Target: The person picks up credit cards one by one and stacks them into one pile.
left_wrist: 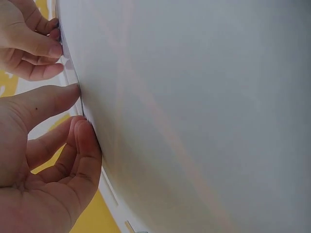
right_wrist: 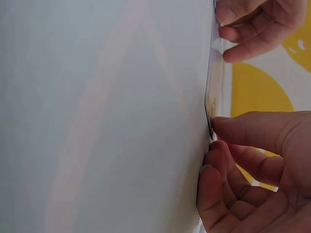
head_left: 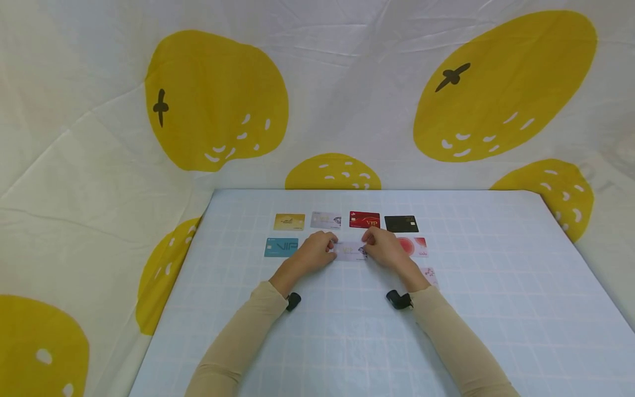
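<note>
A pale lilac-grey bank card point(head_left: 349, 251) lies at the middle of the second row, between both hands. My left hand point(head_left: 315, 252) pinches its left end, thumb near the lower corner and fingers by the upper one. At the opposite end my right hand point(head_left: 386, 248) pinches the card, its thumb on the surface. In the right wrist view the card point(right_wrist: 210, 92) appears edge-on, low over the tabletop. A teal VIP card point(head_left: 279, 247) is beside the left hand, partly covered by it. The right hand partly covers a white card with red circles point(head_left: 419, 247).
Behind the hands runs a row of a gold card point(head_left: 289, 221), a silver card point(head_left: 326, 220), a red VIP card point(head_left: 364, 219) and a black card point(head_left: 402, 224). A pink flowered card point(head_left: 430, 274) shows beside the right forearm. The table point(head_left: 337, 342) has a pale checked cover.
</note>
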### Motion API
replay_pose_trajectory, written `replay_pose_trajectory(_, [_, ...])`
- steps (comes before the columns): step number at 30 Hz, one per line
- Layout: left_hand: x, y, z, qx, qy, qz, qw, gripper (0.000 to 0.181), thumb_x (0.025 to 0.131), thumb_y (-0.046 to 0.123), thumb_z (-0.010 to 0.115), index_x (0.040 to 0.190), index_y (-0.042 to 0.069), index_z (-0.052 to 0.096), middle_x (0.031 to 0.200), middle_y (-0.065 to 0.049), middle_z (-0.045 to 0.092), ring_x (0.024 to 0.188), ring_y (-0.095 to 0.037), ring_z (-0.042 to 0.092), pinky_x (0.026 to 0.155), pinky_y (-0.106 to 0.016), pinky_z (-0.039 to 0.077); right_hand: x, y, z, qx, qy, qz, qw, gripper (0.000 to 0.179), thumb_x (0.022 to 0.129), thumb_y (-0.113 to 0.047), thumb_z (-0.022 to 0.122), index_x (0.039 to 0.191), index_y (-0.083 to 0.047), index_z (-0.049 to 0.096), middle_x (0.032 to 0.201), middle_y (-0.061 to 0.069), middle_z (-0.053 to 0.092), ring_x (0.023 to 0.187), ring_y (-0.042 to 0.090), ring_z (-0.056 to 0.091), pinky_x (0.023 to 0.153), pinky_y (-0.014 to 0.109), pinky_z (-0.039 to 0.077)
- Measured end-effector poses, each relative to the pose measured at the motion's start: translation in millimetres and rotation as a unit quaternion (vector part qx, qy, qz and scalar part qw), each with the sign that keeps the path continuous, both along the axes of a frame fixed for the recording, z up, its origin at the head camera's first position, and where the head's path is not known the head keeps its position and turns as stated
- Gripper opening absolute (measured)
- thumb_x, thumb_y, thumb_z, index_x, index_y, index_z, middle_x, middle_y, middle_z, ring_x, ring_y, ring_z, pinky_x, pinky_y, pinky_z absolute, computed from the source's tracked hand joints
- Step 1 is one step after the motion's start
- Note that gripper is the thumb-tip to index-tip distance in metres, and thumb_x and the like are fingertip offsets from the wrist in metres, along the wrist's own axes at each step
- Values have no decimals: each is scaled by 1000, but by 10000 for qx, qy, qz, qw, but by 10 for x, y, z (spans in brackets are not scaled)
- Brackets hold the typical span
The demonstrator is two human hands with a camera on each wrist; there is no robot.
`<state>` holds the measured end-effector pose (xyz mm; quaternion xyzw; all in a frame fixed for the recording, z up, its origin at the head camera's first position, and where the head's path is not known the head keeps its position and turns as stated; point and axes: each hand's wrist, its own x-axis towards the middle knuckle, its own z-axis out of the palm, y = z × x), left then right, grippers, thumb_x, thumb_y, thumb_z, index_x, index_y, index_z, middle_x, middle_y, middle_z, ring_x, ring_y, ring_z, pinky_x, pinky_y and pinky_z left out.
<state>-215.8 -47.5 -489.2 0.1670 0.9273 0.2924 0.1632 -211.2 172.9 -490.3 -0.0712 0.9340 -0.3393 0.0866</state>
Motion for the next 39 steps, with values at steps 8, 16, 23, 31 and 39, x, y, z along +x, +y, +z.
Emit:
replay_pose_trajectory(8, [10, -1, -7, -12, -36, 44, 10000, 37, 94, 18, 71, 130, 9, 63, 99, 1, 57, 94, -18, 54, 83, -26, 49, 2, -20, 11, 32, -31, -38, 10000, 14, 92, -10, 70, 105, -7, 65, 95, 9, 64, 88, 27, 58, 84, 41, 53])
replay_pose_trajectory(16, [27, -39, 8, 4, 5, 3, 10000, 40, 94, 23, 72, 131, 11, 63, 98, 2, 57, 92, -17, 54, 80, -27, 49, 3, 1, 14, -88, -2, -31, 10000, 14, 93, -10, 69, 105, -6, 65, 94, 9, 64, 87, 27, 58, 82, 42, 52])
replay_pose_trajectory(23, [130, -133, 75, 102, 165, 22, 9998, 40, 94, 25, 73, 129, 10, 62, 102, -1, 60, 94, -17, 55, 82, -29, 51, 71, 20, 17, -289, 25, -124, 9995, 17, 94, -15, 70, 108, -8, 64, 97, 8, 64, 89, 26, 58, 82, 41, 54])
replay_pose_trajectory(31, [353, -307, 190, 276, 321, 183, 9989, 42, 94, 24, 73, 131, 8, 62, 108, -5, 62, 96, -18, 57, 86, -31, 52, 254, -1, 103, -326, 117, -208, 9992, 21, 94, -21, 71, 109, -9, 63, 96, 6, 64, 85, 23, 59, 75, 36, 54])
replay_pose_trajectory(39, [585, -499, 167, 393, 420, 374, 9976, 42, 93, 24, 74, 129, 8, 63, 109, -4, 63, 97, -18, 57, 87, -34, 52, 424, -24, 130, -427, 308, -91, 9986, 20, 93, -19, 72, 108, -8, 66, 91, 2, 65, 79, 20, 58, 69, 30, 54])
